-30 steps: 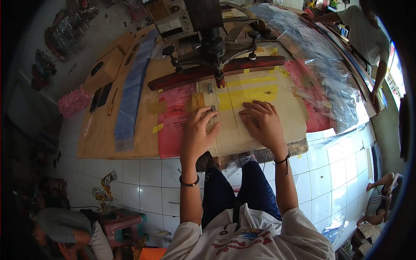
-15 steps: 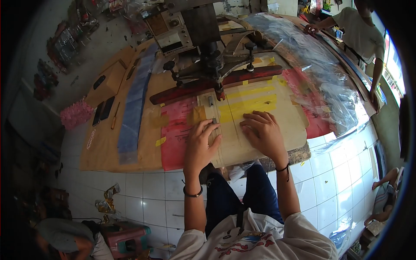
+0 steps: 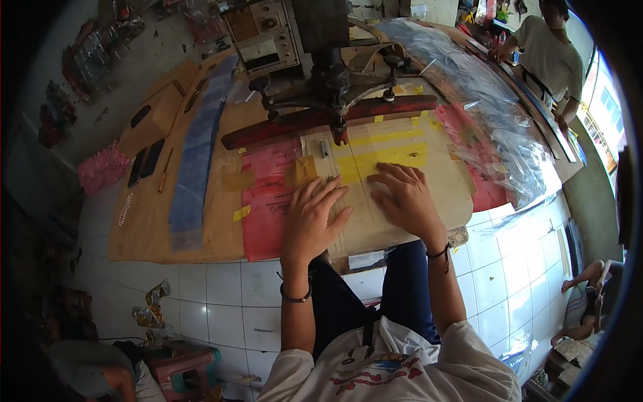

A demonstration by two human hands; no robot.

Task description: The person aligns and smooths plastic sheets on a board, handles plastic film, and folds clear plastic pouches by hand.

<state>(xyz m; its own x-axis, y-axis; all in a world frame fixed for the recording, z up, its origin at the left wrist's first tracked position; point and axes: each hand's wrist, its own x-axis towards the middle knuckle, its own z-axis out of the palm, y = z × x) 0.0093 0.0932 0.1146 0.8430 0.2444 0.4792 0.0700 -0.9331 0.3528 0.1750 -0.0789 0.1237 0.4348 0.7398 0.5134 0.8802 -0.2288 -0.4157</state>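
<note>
My left hand point(image 3: 313, 218) lies with its fingers spread over the left edge of a beige board point(image 3: 439, 194), beside red film point(image 3: 264, 221). Flat on the same board rests my right hand point(image 3: 406, 201), fingers apart, just below yellow tape point(image 3: 382, 161). Neither hand grips anything that I can see. A small metal piece point(image 3: 324, 149) sits above my left fingertips. Over the board's far part hangs a dark machine head point(image 3: 335, 90) with a long red bar point(image 3: 268, 130).
Blue film point(image 3: 195, 161), two dark phones point(image 3: 146, 163) and a screwdriver point(image 3: 165, 171) lie on the left. Clear plastic sheets point(image 3: 495, 107) cover the right. A person point(image 3: 552, 57) stands at the far right; others sit at the lower corners.
My left hand has flattened, and its fingers now cover the spot where a small metal block showed by the fingertips. My right hand stays on the board. The view has shifted slightly.
</note>
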